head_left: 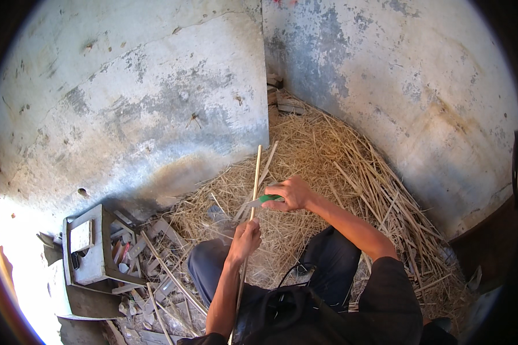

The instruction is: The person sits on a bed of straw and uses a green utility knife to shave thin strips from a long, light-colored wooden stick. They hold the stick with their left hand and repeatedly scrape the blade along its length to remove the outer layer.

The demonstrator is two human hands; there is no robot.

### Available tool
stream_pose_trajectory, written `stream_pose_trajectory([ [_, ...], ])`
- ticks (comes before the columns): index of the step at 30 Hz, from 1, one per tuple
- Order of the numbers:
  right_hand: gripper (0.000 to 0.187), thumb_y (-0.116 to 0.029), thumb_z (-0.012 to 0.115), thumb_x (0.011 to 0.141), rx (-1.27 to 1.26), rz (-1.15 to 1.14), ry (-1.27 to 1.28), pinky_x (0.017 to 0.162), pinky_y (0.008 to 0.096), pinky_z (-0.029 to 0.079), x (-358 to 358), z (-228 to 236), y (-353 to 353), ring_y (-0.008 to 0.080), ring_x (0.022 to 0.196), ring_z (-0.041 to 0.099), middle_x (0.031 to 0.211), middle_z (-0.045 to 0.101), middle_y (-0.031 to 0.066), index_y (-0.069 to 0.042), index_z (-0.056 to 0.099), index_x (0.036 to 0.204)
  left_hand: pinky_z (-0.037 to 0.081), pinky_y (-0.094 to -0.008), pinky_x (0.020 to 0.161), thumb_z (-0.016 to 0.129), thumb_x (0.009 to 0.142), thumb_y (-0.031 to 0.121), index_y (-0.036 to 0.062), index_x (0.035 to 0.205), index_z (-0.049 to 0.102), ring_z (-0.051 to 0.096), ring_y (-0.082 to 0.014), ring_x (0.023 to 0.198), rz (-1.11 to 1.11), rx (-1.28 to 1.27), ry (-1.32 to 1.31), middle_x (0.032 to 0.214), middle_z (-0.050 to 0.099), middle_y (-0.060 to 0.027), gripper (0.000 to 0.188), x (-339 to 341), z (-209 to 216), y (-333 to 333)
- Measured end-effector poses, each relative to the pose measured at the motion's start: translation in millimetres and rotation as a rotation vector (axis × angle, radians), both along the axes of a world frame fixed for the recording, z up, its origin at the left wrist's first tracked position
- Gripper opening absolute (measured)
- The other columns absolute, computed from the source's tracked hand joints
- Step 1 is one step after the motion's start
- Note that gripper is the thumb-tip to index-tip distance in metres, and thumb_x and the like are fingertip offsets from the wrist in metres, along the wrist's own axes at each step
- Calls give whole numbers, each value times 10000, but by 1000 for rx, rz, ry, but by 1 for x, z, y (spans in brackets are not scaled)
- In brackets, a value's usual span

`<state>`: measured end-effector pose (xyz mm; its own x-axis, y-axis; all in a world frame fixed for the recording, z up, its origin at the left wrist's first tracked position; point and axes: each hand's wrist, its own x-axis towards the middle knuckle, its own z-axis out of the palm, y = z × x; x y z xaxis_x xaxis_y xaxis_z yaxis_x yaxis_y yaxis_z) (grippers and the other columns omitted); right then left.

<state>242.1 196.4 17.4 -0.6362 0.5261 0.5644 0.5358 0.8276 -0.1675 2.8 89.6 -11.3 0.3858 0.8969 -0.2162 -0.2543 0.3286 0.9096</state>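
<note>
My left hand [246, 239] is closed around a long, thin pale strip [257, 175], which looks like split bamboo. The strip stands lengthwise in front of me, its far end pointing at the wall corner and its lower part running down past my left forearm. In my right hand [292, 194] is a knife with a green handle [270, 198]. Its blade [251, 203] points left and lies across the strip, just beyond my left hand. Whether the edge bites into the strip is too small to tell.
Thin shavings [305, 144] cover the floor, with a heap of long strips [380, 172] along the right wall. At left, an old wooden stool or box [89, 244] stands among wood scraps [167, 233]. Two peeling walls [155, 86] meet ahead. My bent knees [208, 261] flank the work.
</note>
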Motion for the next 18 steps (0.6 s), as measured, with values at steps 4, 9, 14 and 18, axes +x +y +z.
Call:
stream_pose_trajectory([
  [4,450,-628,647,992,37,-18,6,418,345,448,0,2,0,178,461,633,649,703,-25,-199,766,921,244,-267,451,505,1131,371,151,795,434,319,-54,483,3,-12,-11,614,352,75,407,0,-1,1],
  [9,451,-639,635,997,46,-16,32,417,352,449,-3,5,0,179,461,633,628,692,-16,-211,763,939,247,-272,450,493,1136,362,148,789,433,320,-60,481,11,5,0,613,350,71,411,0,0,1],
  [14,497,-661,603,1012,-18,-148,-11,405,312,408,10,-15,17,131,412,522,570,606,-47,-193,764,970,268,-273,466,483,1139,359,151,782,451,352,-59,503,-10,-2,51,627,386,75,414,-1,-5,0],
  [18,616,-694,472,1063,-218,-533,301,371,277,292,80,3,68,72,405,351,543,452,-67,-154,741,939,313,-274,490,495,1136,363,137,808,525,408,-50,541,-116,35,233,659,441,78,399,1,-6,-20],
])
